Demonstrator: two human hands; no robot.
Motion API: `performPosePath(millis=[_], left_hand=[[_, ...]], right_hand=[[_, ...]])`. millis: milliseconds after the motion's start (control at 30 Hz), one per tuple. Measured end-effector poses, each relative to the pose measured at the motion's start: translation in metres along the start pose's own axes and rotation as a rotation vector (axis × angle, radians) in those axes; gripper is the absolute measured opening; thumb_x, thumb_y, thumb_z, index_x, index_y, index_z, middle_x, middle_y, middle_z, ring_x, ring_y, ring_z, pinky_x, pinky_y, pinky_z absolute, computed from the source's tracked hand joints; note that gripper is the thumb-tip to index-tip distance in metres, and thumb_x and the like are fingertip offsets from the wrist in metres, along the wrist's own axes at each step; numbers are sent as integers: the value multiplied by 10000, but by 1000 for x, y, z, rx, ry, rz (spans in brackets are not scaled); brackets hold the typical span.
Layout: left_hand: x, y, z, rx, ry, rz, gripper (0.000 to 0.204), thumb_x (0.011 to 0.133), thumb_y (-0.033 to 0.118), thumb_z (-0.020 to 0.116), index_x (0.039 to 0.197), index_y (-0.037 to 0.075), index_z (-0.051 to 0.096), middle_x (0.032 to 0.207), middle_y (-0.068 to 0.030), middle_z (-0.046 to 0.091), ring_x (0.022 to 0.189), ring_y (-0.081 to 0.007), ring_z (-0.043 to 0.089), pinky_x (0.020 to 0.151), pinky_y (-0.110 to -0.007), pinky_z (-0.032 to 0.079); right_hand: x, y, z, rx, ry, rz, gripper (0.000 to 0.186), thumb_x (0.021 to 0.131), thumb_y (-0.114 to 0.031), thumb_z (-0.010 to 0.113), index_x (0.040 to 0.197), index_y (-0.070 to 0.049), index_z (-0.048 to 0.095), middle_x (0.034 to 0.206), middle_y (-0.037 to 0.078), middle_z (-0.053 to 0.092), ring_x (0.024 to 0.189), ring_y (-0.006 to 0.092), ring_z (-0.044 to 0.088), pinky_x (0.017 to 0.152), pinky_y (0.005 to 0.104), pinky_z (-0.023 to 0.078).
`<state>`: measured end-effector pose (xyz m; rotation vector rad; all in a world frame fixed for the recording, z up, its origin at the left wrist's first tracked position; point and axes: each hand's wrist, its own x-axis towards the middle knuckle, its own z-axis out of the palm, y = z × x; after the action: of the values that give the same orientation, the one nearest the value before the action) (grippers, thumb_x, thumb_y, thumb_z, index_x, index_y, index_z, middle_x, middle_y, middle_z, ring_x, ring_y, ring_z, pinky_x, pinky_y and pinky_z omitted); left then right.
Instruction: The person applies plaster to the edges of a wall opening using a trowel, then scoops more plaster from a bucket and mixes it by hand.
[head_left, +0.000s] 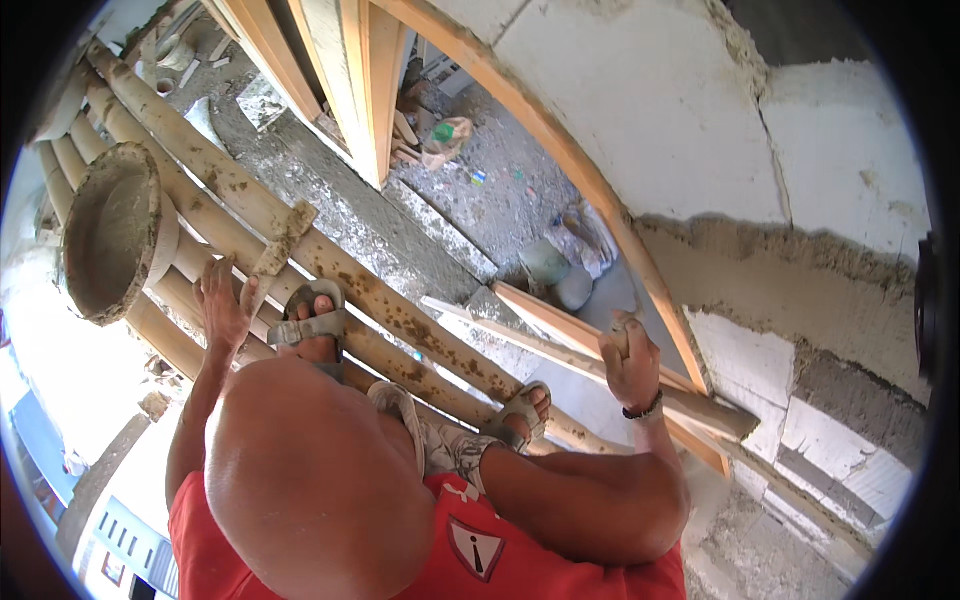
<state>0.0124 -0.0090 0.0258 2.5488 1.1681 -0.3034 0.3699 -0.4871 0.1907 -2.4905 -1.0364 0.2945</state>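
My left hand (225, 305) is beside a mortar-crusted round bucket (112, 235), its fingers stretched out and apart. Close to its thumb, a short flat strip (287, 240) caked with mortar lies across the bamboo poles (365, 290); contact between them is unclear. My right hand (632, 370), a dark band at the wrist, is closed in a fist in front of the wooden frame (590, 175). A small light-brown end shows at the top of that fist, but what it belongs to is hidden.
My sandaled feet (312, 325) rest on the poles, with gaps between them. At the right stands a pale block wall (740, 350) with a mortar band (790, 280). Wooden boards (560, 340) lie by the opening. Rubble and bags (572, 265) cover the ground below.
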Motion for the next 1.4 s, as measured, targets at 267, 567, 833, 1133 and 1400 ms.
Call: performPosePath(millis=[267, 567, 833, 1133, 1400], left_hand=[[-5, 9, -11, 20, 190, 58, 649, 949, 457, 558, 1377, -23, 472, 1407, -249, 491, 1385, -421, 360, 1162, -582, 183], [12, 27, 7, -88, 296, 136, 662, 916, 490, 538, 1328, -28, 543, 1327, -253, 553, 1320, -430, 417, 1144, -594, 195], [-12, -6, 7, -85, 106, 88, 443, 959, 391, 515, 1347, 179, 501, 1379, -19, 534, 1361, -288, 386, 1114, -622, 214], [9, -18, 26, 41, 144, 103, 560, 976, 544, 461, 1369, 152, 536, 1420, -116, 508, 1327, -368, 426, 1057, -663, 286], [77, 30, 20, -63, 102, 187, 565, 956, 561, 479, 1368, 180, 546, 1459, -134, 470, 1335, -354, 404, 1059, -673, 264]], right_hand=[[4, 34, 35, -82, -211, -57, 320, 874, -295, 708, 1048, -36, 641, 756, 176, 663, 677, 409, 650, 627, 485, 529], [-16, 98, 91, -203, -596, -132, 271, 937, -277, 544, 954, -8, 571, 834, 210, 654, 771, 367, 665, 658, 479, 525], [4, 22, 49, 104, -440, 58, 362, 982, -376, 508, 1099, -39, 574, 998, 230, 682, 945, 426, 656, 838, 517, 509], [33, 10, 6, 155, -311, 67, 358, 964, -375, 524, 1113, -56, 590, 1012, 227, 689, 956, 419, 663, 842, 511, 516], [-16, 32, 8, 197, -210, 150, 358, 948, -374, 538, 1126, -70, 605, 1024, 225, 695, 966, 412, 669, 845, 505, 522]])
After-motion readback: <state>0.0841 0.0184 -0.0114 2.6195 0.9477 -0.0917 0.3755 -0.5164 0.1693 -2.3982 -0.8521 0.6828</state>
